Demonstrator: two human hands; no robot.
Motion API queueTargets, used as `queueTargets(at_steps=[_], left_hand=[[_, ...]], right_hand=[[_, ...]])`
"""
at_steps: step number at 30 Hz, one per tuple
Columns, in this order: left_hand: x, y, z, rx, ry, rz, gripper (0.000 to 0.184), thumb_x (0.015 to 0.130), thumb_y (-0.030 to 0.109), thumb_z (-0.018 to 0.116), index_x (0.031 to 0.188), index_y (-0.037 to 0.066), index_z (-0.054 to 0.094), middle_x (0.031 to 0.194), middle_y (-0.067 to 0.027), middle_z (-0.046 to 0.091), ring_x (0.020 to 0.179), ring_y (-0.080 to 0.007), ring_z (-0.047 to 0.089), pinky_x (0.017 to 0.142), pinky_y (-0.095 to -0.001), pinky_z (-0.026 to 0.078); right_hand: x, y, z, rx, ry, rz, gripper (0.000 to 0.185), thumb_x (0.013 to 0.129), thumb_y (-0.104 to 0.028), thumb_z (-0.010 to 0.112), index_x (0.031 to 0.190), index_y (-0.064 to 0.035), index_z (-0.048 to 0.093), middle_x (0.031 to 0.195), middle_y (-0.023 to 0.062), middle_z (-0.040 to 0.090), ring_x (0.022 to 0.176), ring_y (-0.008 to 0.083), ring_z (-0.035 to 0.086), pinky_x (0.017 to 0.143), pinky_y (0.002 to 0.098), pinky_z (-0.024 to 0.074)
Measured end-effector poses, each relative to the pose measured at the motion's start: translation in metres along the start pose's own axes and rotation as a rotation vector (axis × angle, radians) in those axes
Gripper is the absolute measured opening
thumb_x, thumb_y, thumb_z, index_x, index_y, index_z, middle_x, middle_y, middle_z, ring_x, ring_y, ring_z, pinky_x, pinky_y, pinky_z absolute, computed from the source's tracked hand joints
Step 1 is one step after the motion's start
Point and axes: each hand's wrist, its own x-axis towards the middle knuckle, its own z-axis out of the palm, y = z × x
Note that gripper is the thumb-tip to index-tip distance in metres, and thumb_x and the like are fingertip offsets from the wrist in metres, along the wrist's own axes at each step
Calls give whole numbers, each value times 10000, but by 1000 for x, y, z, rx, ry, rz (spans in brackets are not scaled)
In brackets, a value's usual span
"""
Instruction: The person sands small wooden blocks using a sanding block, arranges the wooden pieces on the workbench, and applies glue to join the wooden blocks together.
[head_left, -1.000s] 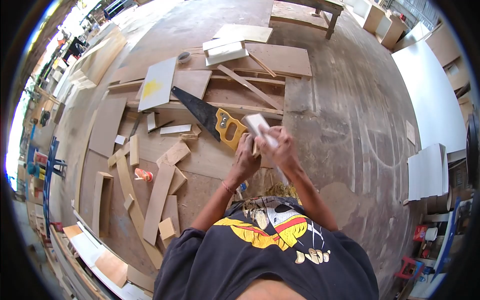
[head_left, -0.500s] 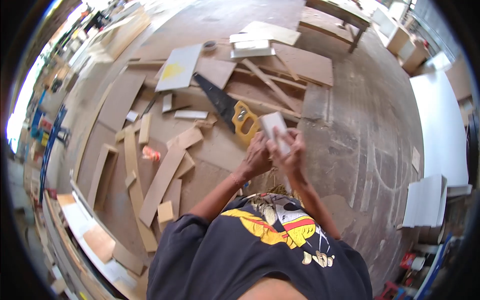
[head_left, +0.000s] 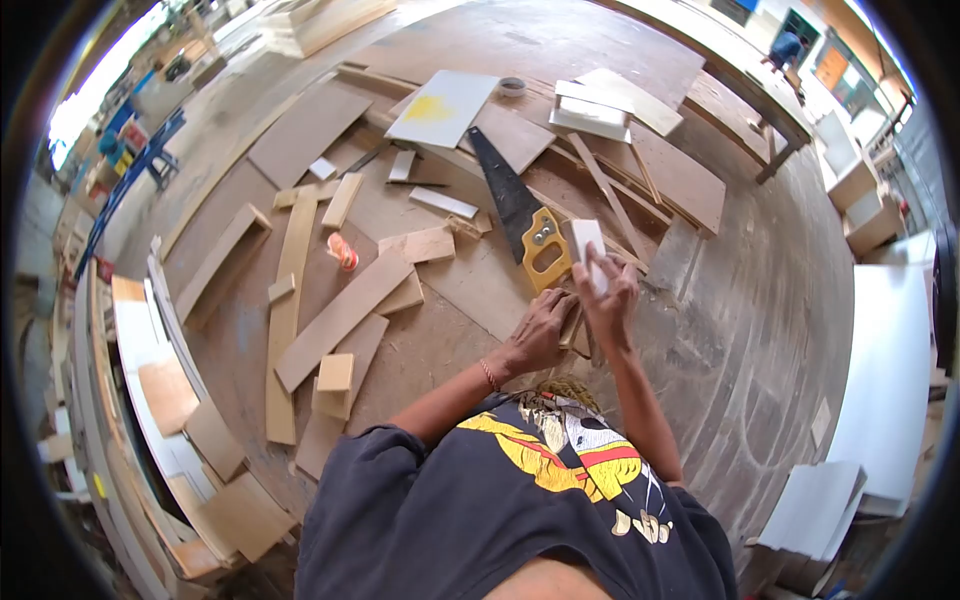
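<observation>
My right hand grips a small white-faced block, held upright just right of the handsaw's handle. Close beside it, my left hand has its fingers bent over a small brown wooden piece, mostly covered by the two hands. The handsaw, with a dark blade and yellow handle, lies on the boards just beyond my hands. Left of the saw are a white-topped strip and a short wooden board.
Cut boards and an orange-and-white roll lie on the left. Farther out are a yellow-stained white panel, a tape roll and a white box-like piece. A bench stands at upper right; a person is far behind.
The view has turned, so the saw and boards sit farther right and lower-left pieces have shifted. My right hand still holds the white block; more of the wooden piece shows under my left hand.
</observation>
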Motion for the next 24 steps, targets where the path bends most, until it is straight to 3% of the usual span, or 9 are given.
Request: queueTargets(at_steps=[4, 7, 9, 11, 13, 18, 21, 23, 24], left_hand=[[0, -10, 0, -4, 140, -45, 430, 643, 80, 648, 1035, -34, 513, 1002, -201, 521, 1000, -362, 474, 879, -414, 390], [0, -13, -13, -50, -64, -378, 320, 645, 67, 636, 945, -18, 567, 920, -185, 553, 990, -359, 483, 875, -417, 392], [-9, -9, -11, -98, 104, -320, 217, 648, 62, 627, 854, 0, 597, 846, -166, 571, 976, -356, 490, 866, -422, 393], [-19, -11, 1, 63, 27, -411, 302, 648, 47, 613, 940, -14, 567, 909, -183, 554, 970, -361, 488, 863, -424, 397], [-16, 7, 8, 32, 341, -217, 381, 635, 18, 619, 998, -12, 509, 954, -213, 524, 929, -383, 512, 832, -431, 429], [-9, 0, 26, 1, 261, -413, 427, 667, 13, 590, 1078, -19, 481, 977, -183, 531, 885, -368, 523, 735, -410, 465], [-12, 3, 34, -66, 396, -447, 432, 648, 31, 633, 1056, -12, 498, 953, -153, 560, 907, -363, 528, 757, -404, 456], [-18, 7, 46, 130, 230, -551, 445, 635, 36, 638, 1055, -21, 502, 1000, -179, 559, 951, -369, 520, 837, -409, 424], [-16, 17, 51, 156, 396, -399, 462, 625, 34, 636, 1062, -30, 497, 1021, -203, 551, 953, -380, 510, 881, -412, 396]], right_hand=[[-4, -9, 15, 164, -122, 11, 404, 753, -233, 699, 1114, -64, 637, 1016, 186, 525, 940, 274, 523, 783, 358, 470], [-29, -26, 14, 48, -247, -284, 427, 732, -240, 721, 1120, -84, 639, 1062, 181, 506, 988, 277, 513, 834, 358, 452], [-23, -25, 14, 112, -326, -266, 415, 734, -232, 717, 1117, -90, 642, 1068, 188, 508, 987, 287, 513, 841, 364, 446], [-2, -15, 23, 121, -299, -137, 409, 739, -237, 712, 1119, -101, 642, 1067, 194, 513, 982, 293, 514, 832, 358, 447], [23, 0, 29, 69, -332, -115, 391, 782, -255, 656, 1123, -65, 632, 1064, 170, 537, 971, 249, 540, 819, 348, 461], [1, 4, 11, 181, -534, -192, 419, 742, -250, 710, 1132, -117, 634, 1049, 194, 531, 975, 279, 519, 843, 373, 464], [-7, 11, 1, 201, -552, -357, 431, 732, -254, 717, 1118, -80, 637, 1033, 186, 532, 962, 281, 521, 810, 358, 466], [6, 25, 10, 201, -536, -312, 422, 736, -250, 712, 1117, -84, 640, 1009, 180, 537, 940, 277, 528, 796, 361, 461], [18, 29, 13, 234, -541, -277, 402, 754, -234, 695, 1120, -80, 637, 994, 176, 537, 936, 271, 529, 784, 366, 460]])
